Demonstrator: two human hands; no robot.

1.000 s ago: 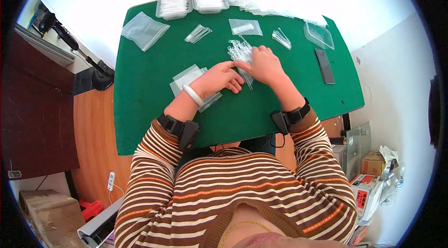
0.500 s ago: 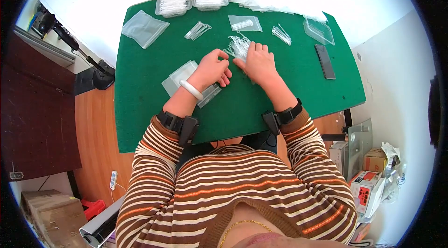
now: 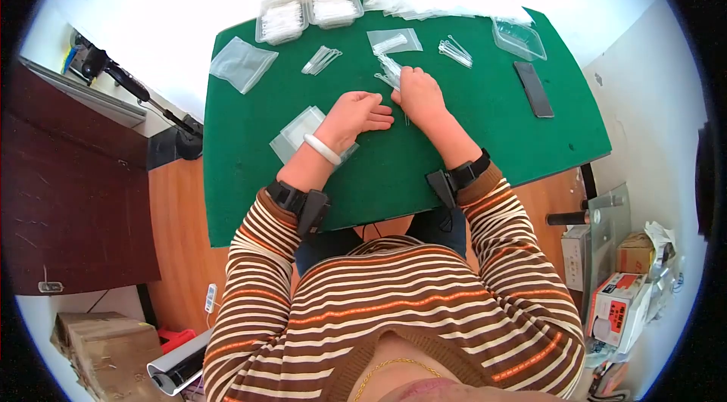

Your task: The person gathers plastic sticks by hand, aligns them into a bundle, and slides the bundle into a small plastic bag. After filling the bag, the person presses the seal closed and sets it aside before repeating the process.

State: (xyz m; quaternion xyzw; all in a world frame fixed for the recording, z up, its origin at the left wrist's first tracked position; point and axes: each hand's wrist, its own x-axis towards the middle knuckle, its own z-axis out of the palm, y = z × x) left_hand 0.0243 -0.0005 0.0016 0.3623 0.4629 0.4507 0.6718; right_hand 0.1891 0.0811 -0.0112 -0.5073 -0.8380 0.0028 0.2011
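My right hand (image 3: 421,95) rests on a heap of thin clear plastic pieces (image 3: 388,69) in the middle of the green table mat (image 3: 485,129), its fingers closed over them. My left hand (image 3: 359,115) lies just to the left, fingers curled and loosely apart, fingertips close to the right hand, with nothing seen in it. Under the left wrist sits a stack of clear plastic bags (image 3: 297,132).
Two clear trays of white pieces (image 3: 282,20) (image 3: 335,7) stand at the far edge. An empty bag (image 3: 242,63), a small bundle (image 3: 321,60), a filled bag (image 3: 394,42), another bundle (image 3: 455,52), an open clear box (image 3: 519,38) and a dark phone (image 3: 534,88) lie around.
Both hands have shifted farther from me up the mat. The spread heap of plastic pieces has been gathered smaller under my right hand. The view has shifted a little.
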